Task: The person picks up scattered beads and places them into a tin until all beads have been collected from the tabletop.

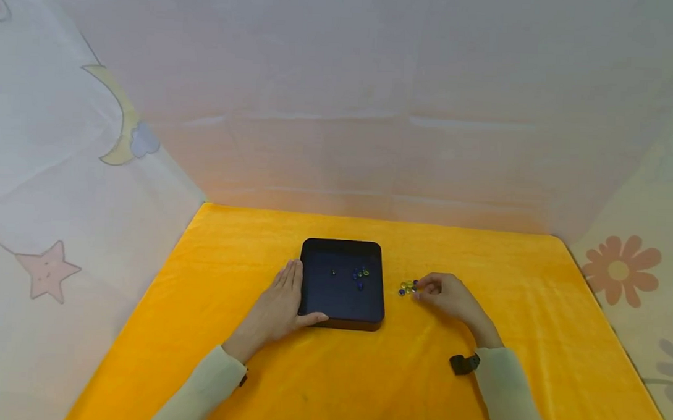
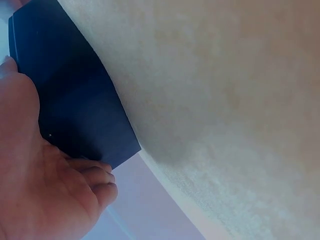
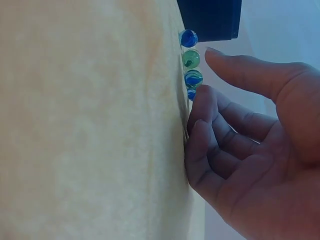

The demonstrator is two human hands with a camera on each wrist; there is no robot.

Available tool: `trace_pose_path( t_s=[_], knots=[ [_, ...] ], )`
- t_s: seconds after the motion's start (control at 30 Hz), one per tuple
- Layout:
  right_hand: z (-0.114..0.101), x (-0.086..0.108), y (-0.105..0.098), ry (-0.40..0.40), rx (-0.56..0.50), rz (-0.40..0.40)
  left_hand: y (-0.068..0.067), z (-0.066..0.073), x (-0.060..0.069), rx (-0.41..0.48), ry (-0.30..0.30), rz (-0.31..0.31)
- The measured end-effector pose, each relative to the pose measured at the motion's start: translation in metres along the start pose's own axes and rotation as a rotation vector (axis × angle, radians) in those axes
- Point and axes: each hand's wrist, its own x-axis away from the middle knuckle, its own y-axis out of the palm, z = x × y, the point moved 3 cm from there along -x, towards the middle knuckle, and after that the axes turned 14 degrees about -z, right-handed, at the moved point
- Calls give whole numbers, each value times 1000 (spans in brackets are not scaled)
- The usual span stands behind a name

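Orange cloth (image 1: 336,377) — pale printed backdrop (image 1: 338,160)

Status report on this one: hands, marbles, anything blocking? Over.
Left hand against black tray. Right hand at loose marbles, thumb and fingertips apart. More marbles inside tray. Nothing visible blocking right hand's reach.
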Motion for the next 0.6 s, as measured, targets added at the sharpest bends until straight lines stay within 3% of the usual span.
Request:
trace_pose_path(
  t_s=[0.6],
  knots=[
    [-1,-7,1,71,12,6,-3,1,2,5,6,-16]
  ],
)
